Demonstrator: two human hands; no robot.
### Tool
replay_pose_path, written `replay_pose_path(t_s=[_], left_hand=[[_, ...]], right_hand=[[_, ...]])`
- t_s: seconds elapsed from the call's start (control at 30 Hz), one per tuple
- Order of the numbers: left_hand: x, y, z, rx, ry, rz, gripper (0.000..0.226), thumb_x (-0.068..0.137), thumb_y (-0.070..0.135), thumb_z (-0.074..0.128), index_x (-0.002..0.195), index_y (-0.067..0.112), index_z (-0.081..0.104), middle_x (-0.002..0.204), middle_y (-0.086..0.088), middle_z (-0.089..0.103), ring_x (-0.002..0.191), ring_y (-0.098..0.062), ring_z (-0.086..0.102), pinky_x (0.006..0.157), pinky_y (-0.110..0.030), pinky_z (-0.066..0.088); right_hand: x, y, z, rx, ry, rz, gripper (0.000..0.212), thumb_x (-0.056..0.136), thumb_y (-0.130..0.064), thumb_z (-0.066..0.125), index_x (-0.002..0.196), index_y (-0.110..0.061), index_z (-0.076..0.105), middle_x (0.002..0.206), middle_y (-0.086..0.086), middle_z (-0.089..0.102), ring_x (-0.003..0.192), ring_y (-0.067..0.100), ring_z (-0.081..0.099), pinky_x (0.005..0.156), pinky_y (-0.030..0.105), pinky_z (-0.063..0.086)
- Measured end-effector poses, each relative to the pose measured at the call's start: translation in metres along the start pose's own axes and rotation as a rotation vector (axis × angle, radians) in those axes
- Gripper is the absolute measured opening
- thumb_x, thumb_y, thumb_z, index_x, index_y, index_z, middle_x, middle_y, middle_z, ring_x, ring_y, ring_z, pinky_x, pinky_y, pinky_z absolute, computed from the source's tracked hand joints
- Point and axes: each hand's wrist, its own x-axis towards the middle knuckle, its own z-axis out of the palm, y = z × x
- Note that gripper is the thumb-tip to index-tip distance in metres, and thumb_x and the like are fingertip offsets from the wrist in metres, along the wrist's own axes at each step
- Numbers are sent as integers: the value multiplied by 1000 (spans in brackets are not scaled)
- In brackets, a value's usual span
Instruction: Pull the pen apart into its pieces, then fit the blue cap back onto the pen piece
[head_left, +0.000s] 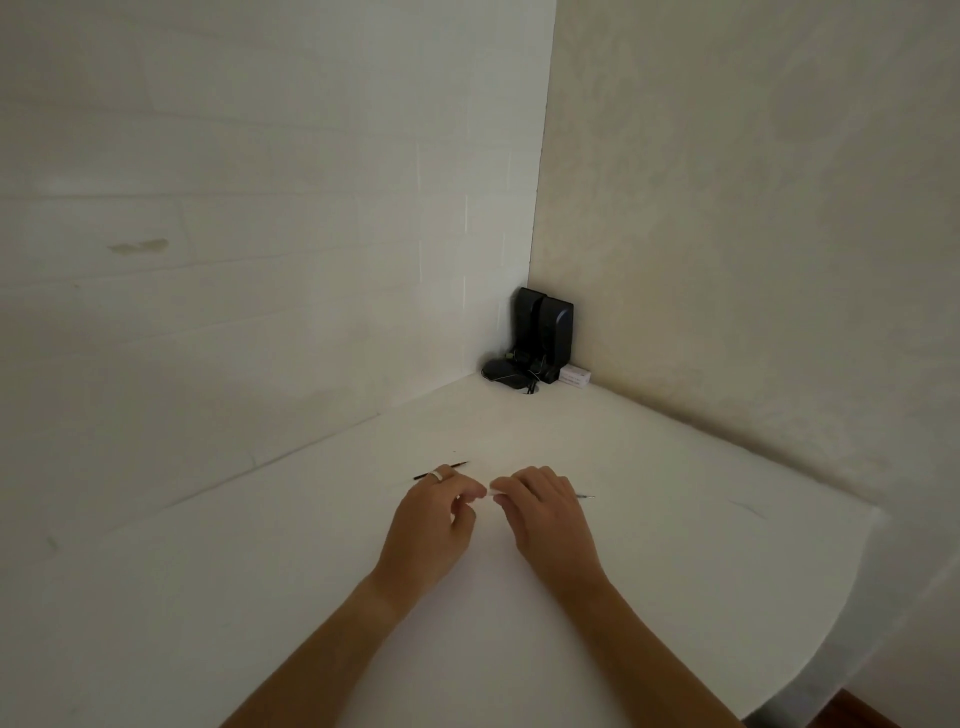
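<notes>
White small piece (488, 496) pinched betw curled fingertips of L hand (434, 525) & R hand (545, 514), palms down on table (675, 519)

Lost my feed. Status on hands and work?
Left hand and right hand both pinch a small white piece. Thin dark stick behind the left. Black devices far off.

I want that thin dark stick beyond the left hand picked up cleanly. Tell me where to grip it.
Pinch the thin dark stick at its exposed far end, coming from above. It lies flat on the white table, and the left hand covers its middle.
</notes>
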Motion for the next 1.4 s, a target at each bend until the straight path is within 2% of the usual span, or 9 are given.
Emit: replay_pose_path(t_s=[0.17,0.4,0.53,0.63,0.77,0.87,0.97,1.2,1.4], left_hand=[[5,-8,-11,88,157,-117,35,78,-8,59,97,21,66,93,4,59,82,-11,58,70,-21,51],[3,-27,-9,165,77,-211,31,80,4,65,109,15,66,103,-3,59,100,-22,58,81,-33,54],[6,-32,-10,152,71,-237,29,82,6,68,110,13,66,103,-5,59,101,-23,54,84,-34,52],[4,-38,-9,145,52,-215,18,85,3,67,97,15,71,94,-4,61,89,-22,60,76,-30,52],[5,-37,-10,97,74,-213,17,86,0,66,85,17,67,81,0,63,73,-15,60,68,-26,50],[4,-19,-9,-98,79,-218,13,90,5,65,86,17,62,80,3,70,76,-9,68,72,-21,54],[0,-4,-4,-320,3,-284,12,88,3,70,86,15,65,84,2,76,73,-5,74,73,-15,57],[-4,4,1,-389,5,-327,14,76,-2,77,80,12,76,74,0,77,67,-2,70,66,-6,48],[-4,1,1,-397,82,-368,19,77,-3,76,79,15,77,73,2,78,71,-7,74,71,-12,55]], right_hand=[[0,0,0,-1,-10,58,7,95,-19,62,100,-18,67,89,-5,59,80,15,51,71,26,37],[0,2,5,-26,-41,131,7,91,-14,70,96,-18,67,86,-4,59,77,19,54,68,33,44],[0,3,6,-27,-52,126,8,90,-13,71,94,-19,67,84,-5,58,76,19,53,67,33,43],[0,3,7,-24,-56,120,7,90,-13,70,93,-19,67,85,-5,59,77,20,53,68,32,41],[-1,3,8,-12,-66,115,5,92,-16,66,94,-20,66,86,-5,59,78,19,53,69,33,43],[-1,3,7,-13,-70,101,5,93,-17,65,96,-20,66,87,-5,59,78,19,53,69,33,43],[0,2,6,-9,-68,77,7,95,-20,59,97,-20,66,87,-5,58,78,18,52,69,31,42],[0,0,4,15,-63,38,17,97,-26,52,100,-19,67,87,-5,59,79,16,52,71,27,39],[1,-1,3,27,-50,39,16,98,-24,52,99,-19,67,87,-5,59,79,17,52,70,29,40]])
